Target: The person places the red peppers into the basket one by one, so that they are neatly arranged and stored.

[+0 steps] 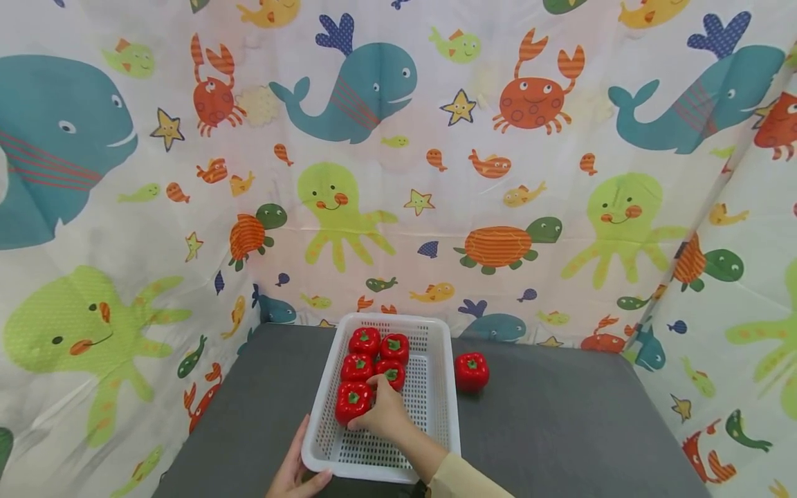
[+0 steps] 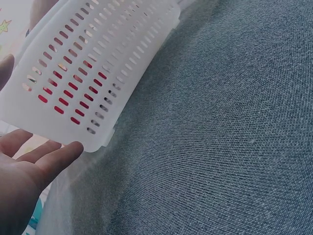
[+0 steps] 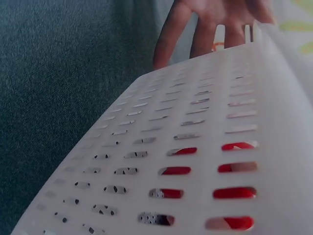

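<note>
A white perforated plastic basket (image 1: 455, 408) stands on the grey surface with several red bell peppers (image 1: 364, 341) along its left side. My right hand (image 1: 387, 415) reaches in over the near rim and holds the nearest bell pepper (image 1: 352, 401), thumb on its near side and fingers at its far right. My left hand (image 1: 297, 465) is at the basket's near left corner. In the left wrist view, the left fingers (image 2: 62, 159) lie fairly straight against the outer wall. Through the slots in the right wrist view, red pepper (image 3: 234, 192) shows; the right hand's grip is hidden there.
Another red bell pepper (image 1: 471, 372) sits on the grey tabletop (image 1: 560, 422), just right of the basket. A curtain (image 1: 429, 166) printed with sea animals hangs behind the table and along both sides.
</note>
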